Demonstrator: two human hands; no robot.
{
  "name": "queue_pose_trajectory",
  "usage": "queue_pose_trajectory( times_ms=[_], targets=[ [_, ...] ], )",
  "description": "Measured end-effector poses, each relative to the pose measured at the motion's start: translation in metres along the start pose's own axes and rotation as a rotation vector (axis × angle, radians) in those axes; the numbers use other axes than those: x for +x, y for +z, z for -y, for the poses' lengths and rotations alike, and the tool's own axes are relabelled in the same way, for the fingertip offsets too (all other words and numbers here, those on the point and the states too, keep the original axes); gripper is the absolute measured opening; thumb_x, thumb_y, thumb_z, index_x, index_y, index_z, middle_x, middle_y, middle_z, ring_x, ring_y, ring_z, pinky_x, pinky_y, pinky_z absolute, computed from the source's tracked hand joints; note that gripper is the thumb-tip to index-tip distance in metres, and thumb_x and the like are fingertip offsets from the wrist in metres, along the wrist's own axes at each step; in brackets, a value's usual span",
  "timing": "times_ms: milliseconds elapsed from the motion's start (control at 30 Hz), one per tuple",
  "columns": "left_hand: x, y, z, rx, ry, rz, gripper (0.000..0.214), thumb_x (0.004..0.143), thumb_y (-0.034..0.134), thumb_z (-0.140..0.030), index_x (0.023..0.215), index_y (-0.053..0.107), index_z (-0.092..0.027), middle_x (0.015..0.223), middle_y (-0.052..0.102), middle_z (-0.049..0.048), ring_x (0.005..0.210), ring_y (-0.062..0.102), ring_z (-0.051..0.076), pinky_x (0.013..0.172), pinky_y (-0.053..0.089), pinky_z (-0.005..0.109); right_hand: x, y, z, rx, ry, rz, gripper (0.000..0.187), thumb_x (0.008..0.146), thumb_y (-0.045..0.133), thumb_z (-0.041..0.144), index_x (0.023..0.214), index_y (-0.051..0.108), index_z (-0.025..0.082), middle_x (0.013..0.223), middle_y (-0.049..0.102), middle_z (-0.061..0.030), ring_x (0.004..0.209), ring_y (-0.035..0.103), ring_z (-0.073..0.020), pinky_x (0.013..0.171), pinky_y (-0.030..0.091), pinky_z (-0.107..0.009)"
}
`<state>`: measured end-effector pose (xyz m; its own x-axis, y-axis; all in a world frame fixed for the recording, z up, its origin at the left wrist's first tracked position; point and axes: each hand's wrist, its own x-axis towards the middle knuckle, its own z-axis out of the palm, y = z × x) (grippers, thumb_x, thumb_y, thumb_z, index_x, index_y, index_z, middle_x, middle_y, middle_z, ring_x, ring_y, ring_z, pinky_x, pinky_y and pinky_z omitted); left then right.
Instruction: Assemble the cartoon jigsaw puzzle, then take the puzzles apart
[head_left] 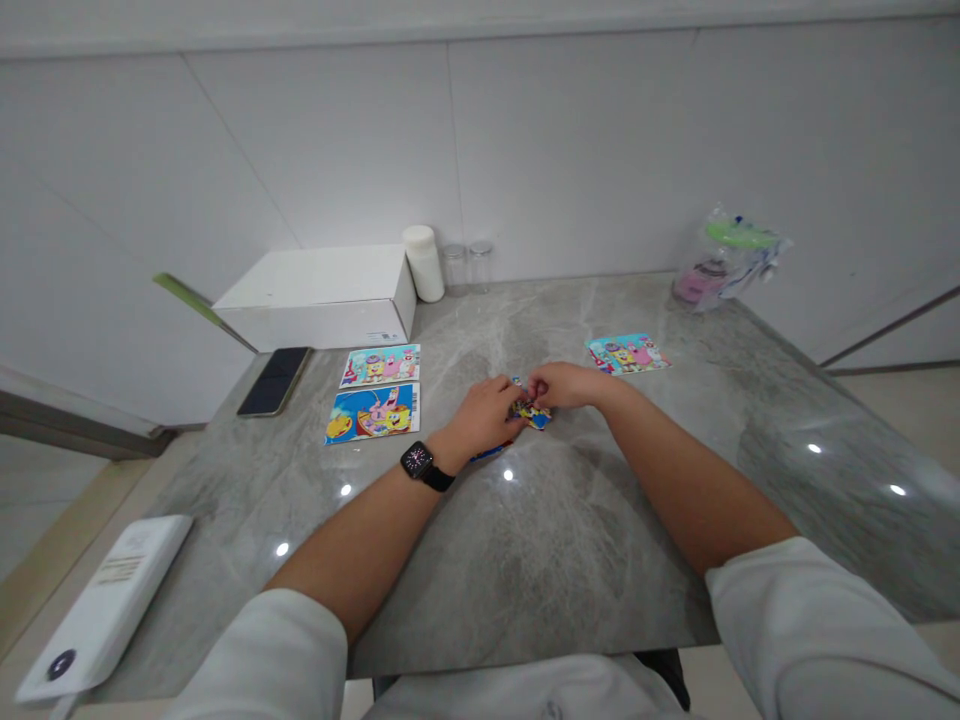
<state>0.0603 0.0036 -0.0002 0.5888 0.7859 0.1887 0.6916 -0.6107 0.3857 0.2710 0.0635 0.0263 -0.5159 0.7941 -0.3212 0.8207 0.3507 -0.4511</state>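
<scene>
At the middle of the table, a small, brightly printed piece (pixel 534 414), mostly blue and yellow, lies between my hands. Its exact kind is unclear, since fingers cover much of it. My left hand (pixel 486 418), with a black watch (pixel 417 461) on the wrist, is curled over the piece, thumb and forefinger gripping its left side. Fingertips of my right hand (pixel 561 386) pinch together at its upper edge. A blue and red printed edge (pixel 493 452) shows beneath my left hand. Two cartoon cards, a smaller one (pixel 381 366) and a larger one (pixel 373 413), lie to the left.
Another cartoon card (pixel 627 353) lies right of my hands. A phone (pixel 275 381), white box (pixel 322 298), white bottle (pixel 424 264) and two clear glasses (pixel 466 268) stand or lie farther back. A plastic-bagged cup (pixel 724 262) is at back right, a white device (pixel 109 605) at front left.
</scene>
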Motion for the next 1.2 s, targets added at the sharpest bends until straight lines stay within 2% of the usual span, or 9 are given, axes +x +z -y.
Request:
queue_pose_trajectory(
  times_ms=[300,467,567,667,800,900,1033,1200],
  targets=[
    [-0.002,-0.001,0.0,-0.007,0.072,0.015,0.021,0.094,0.068,-0.034,0.111,0.076,-0.024,0.117,0.066,0.0125,0.109,0.063,0.03,0.098,0.048,0.042,0.004,-0.006,-0.008,-0.035,0.059,-0.13,0.025,0.085,0.071,0.011,0.106,0.08,0.021,0.097,0.081,-0.0058,0.085,0.073,-0.0195,0.071,0.049,-0.025],
    [0.001,-0.003,-0.002,0.049,0.079,0.015,0.017,0.098,0.063,-0.031,0.106,0.075,-0.023,0.113,0.069,0.0107,0.106,0.065,0.027,0.094,0.051,0.04,-0.002,-0.012,-0.003,-0.248,0.118,-0.194,0.029,0.086,0.072,0.016,0.114,0.079,0.019,0.115,0.08,-0.0103,0.104,0.073,-0.0241,0.084,0.05,-0.027],
    [0.003,-0.004,0.0,0.028,0.013,-0.041,0.017,0.101,0.057,-0.029,0.103,0.073,-0.021,0.105,0.072,0.0092,0.1,0.066,0.025,0.092,0.052,0.038,-0.009,-0.014,0.006,-0.291,0.106,-0.111,0.027,0.088,0.074,0.026,0.114,0.08,0.021,0.114,0.08,-0.0078,0.103,0.073,-0.023,0.081,0.049,-0.026],
    [0.005,-0.004,0.003,-0.015,-0.087,-0.098,0.018,0.103,0.053,-0.024,0.103,0.071,-0.021,0.103,0.075,0.0078,0.099,0.068,0.024,0.093,0.052,0.038,-0.013,-0.011,0.017,-0.294,0.093,-0.022,0.026,0.086,0.075,0.028,0.11,0.081,0.023,0.107,0.081,-0.0057,0.096,0.074,-0.022,0.075,0.048,-0.025],
    [0.007,-0.002,0.009,-0.052,-0.153,-0.11,0.019,0.101,0.053,-0.02,0.103,0.072,-0.022,0.104,0.078,0.0069,0.099,0.07,0.024,0.091,0.052,0.037,-0.015,-0.002,0.028,-0.378,0.105,0.039,0.032,0.079,0.084,0.036,0.107,0.081,0.022,0.106,0.081,-0.01,0.096,0.074,-0.0271,0.072,0.048,-0.028],
    [0.006,-0.002,0.011,-0.048,-0.158,-0.111,0.021,0.102,0.052,-0.023,0.101,0.073,-0.021,0.101,0.077,0.0072,0.095,0.07,0.024,0.086,0.052,0.037,-0.016,-0.001,0.031,-0.413,0.101,0.053,0.031,0.077,0.086,0.036,0.104,0.081,0.02,0.105,0.081,-0.0119,0.097,0.074,-0.0282,0.072,0.047,-0.028],
    [0.005,-0.001,0.011,-0.033,-0.127,-0.138,0.021,0.102,0.055,-0.029,0.111,0.072,-0.021,0.105,0.077,0.0076,0.095,0.069,0.023,0.087,0.051,0.037,-0.017,-0.006,0.027,-0.382,0.096,0.07,0.022,0.079,0.083,0.029,0.099,0.082,0.02,0.099,0.081,-0.0094,0.09,0.073,-0.0248,0.068,0.044,-0.027],
    [0.003,0.0,0.011,0.056,-0.059,-0.08,0.021,0.097,0.065,-0.036,0.107,0.077,-0.022,0.105,0.075,0.0087,0.098,0.068,0.026,0.089,0.051,0.039,-0.018,-0.018,0.015,-0.304,0.076,0.038,0.022,0.086,0.077,0.025,0.107,0.081,0.021,0.104,0.082,-0.0052,0.09,0.073,-0.0195,0.069,0.044,-0.024]
  ],
)
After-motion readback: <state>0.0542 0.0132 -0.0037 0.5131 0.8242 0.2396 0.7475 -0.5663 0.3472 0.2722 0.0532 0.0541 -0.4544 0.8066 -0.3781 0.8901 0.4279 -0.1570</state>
